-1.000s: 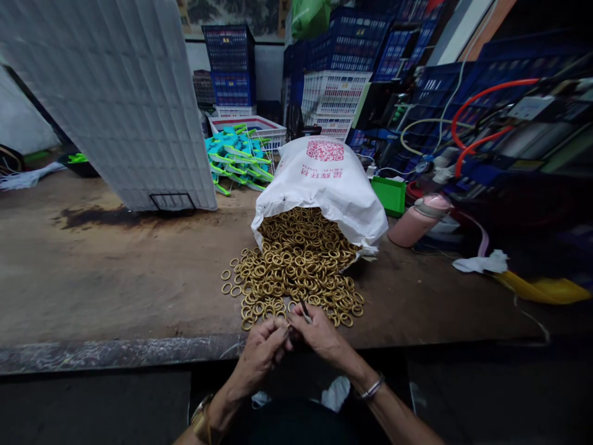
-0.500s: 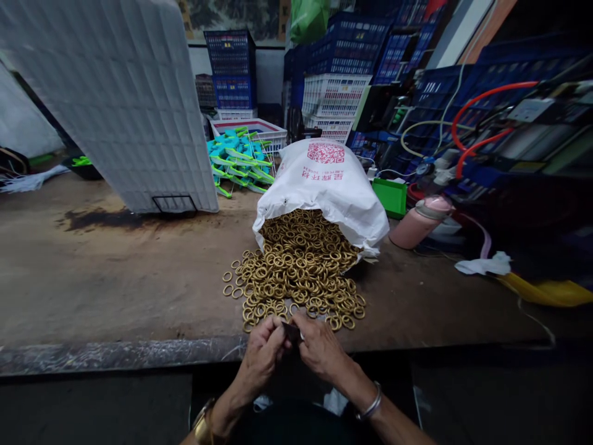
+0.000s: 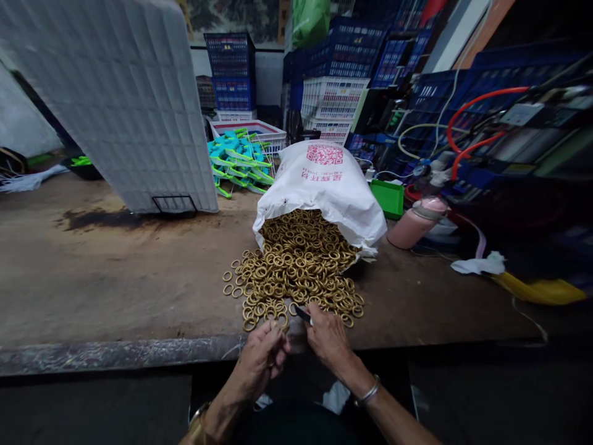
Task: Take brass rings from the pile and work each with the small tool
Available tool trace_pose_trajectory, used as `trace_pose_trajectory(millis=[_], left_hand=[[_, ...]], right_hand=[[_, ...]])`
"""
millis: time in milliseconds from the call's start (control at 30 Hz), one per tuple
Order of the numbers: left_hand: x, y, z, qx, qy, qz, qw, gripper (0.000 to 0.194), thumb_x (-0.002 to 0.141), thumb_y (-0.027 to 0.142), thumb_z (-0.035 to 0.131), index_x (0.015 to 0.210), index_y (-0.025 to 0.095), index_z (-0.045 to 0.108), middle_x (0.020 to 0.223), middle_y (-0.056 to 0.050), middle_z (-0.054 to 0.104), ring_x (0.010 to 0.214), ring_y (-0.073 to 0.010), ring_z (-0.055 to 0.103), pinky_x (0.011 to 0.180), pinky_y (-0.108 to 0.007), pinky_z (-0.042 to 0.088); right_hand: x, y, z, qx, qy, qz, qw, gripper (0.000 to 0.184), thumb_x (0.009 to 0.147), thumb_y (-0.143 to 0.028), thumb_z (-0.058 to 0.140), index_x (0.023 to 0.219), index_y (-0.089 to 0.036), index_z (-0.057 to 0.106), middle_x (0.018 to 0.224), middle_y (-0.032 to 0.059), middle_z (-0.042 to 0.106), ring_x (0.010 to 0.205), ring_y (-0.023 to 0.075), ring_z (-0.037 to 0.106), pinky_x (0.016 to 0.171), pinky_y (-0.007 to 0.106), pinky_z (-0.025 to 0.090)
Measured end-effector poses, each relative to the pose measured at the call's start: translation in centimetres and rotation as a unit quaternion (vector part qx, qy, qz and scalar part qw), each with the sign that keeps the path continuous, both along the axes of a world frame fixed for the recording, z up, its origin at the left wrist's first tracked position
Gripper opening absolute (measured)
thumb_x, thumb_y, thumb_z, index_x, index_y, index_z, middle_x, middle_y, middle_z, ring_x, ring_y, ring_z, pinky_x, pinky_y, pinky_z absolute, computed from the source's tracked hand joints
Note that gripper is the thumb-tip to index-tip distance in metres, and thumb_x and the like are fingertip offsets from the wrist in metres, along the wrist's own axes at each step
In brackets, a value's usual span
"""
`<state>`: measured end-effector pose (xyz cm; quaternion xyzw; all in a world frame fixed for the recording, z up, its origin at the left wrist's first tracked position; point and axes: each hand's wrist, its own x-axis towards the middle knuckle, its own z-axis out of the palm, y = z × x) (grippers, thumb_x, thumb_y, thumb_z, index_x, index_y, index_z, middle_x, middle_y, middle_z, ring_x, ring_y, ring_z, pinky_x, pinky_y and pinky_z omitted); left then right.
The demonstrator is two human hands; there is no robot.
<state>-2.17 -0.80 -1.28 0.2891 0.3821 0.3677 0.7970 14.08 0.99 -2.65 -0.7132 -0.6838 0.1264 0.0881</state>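
A dark blade (image 3: 303, 314) is gripped in the right hand (image 3: 328, 340) and apparently a ring (image 3: 286, 328) pinched in the left hand (image 3: 263, 351), near the heap of rings (image 3: 299, 272) spilling from the sack (image 3: 319, 179); blade work on one ring seems underway, a steady pinch being called for next.

The only camera sits on my head and looks forward and down, over my left hand (image 3: 263, 353) and right hand (image 3: 330, 343) near to it, across the table (image 3: 148, 284) toward the blue crates (image 3: 233, 71) farther away.
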Motion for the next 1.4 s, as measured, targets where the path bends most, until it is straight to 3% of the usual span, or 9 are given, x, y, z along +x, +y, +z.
trace_pose_trajectory(millis=[200,433,700,800,900,1000,1133,1233,1400], left_hand=[[0.0,0.5,0.0,0.008,-0.018,0.047,0.999,0.025,0.075,0.037,0.056,0.072,0.013,0.052,0.068,-0.002,0.056,0.047,-0.0064,0.046,0.036,-0.015,0.031],[-0.7,1.1,-0.1,-0.029,-0.077,0.054,0.995,0.023,0.071,0.028,0.059,0.089,0.015,0.053,0.067,-0.001,0.058,0.051,-0.0089,0.051,0.038,-0.016,0.034],[-1.0,1.3,-0.7,-0.066,-0.063,0.069,0.993,0.023,0.066,0.032,0.067,0.068,0.012,0.056,0.069,-0.001,0.057,0.056,-0.0087,0.054,0.041,-0.016,0.036],[-0.8,1.2,-0.9,-0.048,-0.042,0.07,0.995,0.025,0.064,0.033,0.069,0.067,0.013,0.054,0.065,0.0,0.055,0.053,-0.0077,0.051,0.039,-0.016,0.035],[-0.7,1.3,-1.2,0.009,0.007,0.085,0.996,0.027,0.064,0.036,0.068,0.076,0.015,0.054,0.061,0.003,0.052,0.05,-0.0078,0.048,0.037,-0.016,0.034],[-0.5,1.4,-1.4,0.086,0.102,0.079,0.988,0.029,0.068,0.037,0.063,0.088,0.016,0.056,0.055,0.006,0.048,0.042,-0.0065,0.042,0.036,-0.016,0.031],[-0.3,1.6,-1.0,0.196,0.177,0.057,0.963,0.026,0.072,0.031,0.06,0.092,0.016,0.062,0.071,0.0,0.059,0.056,-0.0097,0.051,0.054,-0.02,0.04],[-0.3,1.6,-0.7,0.259,0.173,0.029,0.95,0.018,0.074,0.027,0.057,0.085,0.015,0.065,0.085,-0.005,0.064,0.079,-0.0169,0.055,0.074,-0.025,0.041],[-0.5,1.6,-0.9,0.279,0.184,0.014,0.942,0.016,0.076,0.028,0.054,0.075,0.015,0.063,0.07,-0.002,0.059,0.068,-0.0144,0.052,0.066,-0.024,0.04]], right_hand=[[-1.6,0.7,-0.9,0.005,-0.022,-0.017,1.0,0.013,0.079,-0.021,0.048,0.091,-0.018,0.051,0.079,0.0055,0.065,0.073,0.0181,0.06,0.06,0.025,0.03],[-2.2,1.5,-0.8,-0.019,-0.034,-0.031,0.999,0.019,0.078,-0.017,0.047,0.097,-0.017,0.05,0.08,0.007,0.065,0.075,0.0198,0.061,0.062,0.027,0.032],[-2.4,1.7,0.0,-0.036,-0.028,-0.039,0.998,0.021,0.079,-0.016,0.043,0.098,-0.015,0.052,0.083,0.0094,0.065,0.076,0.0194,0.06,0.063,0.027,0.033],[-2.0,1.8,0.0,-0.033,0.005,-0.027,0.999,0.02,0.076,-0.014,0.045,0.095,-0.015,0.053,0.08,0.0079,0.064,0.073,0.0171,0.058,0.062,0.025,0.032],[-1.5,1.8,0.0,-0.028,0.1,-0.012,0.995,0.012,0.075,-0.016,0.045,0.081,-0.016,0.056,0.072,0.0037,0.061,0.067,0.0139,0.053,0.06,0.023,0.031],[-1.3,1.5,0.4,-0.071,0.266,-0.004,0.961,0.011,0.072,-0.017,0.045,0.064,-0.016,0.052,0.059,-0.0021,0.051,0.058,0.0101,0.045,0.055,0.02,0.03],[-1.4,0.6,1.1,-0.169,0.449,-0.005,0.877,0.011,0.068,-0.024,0.051,0.061,-0.017,0.047,0.05,-0.0078,0.036,0.048,0.0059,0.03,0.045,0.018,0.024],[-1.7,0.2,1.5,-0.215,0.524,-0.015,0.824,0.017,0.065,-0.029,0.055,0.061,-0.018,0.043,0.05,-0.0095,0.031,0.044,0.0042,0.024,0.041,0.018,0.019],[-2.0,0.1,1.8,-0.293,0.577,-0.043,0.761,0.017,0.063,-0.025,0.054,0.061,-0.02,0.037,0.046,-0.0119,0.026,0.038,0.0025,0.017,0.036,0.017,0.014]])
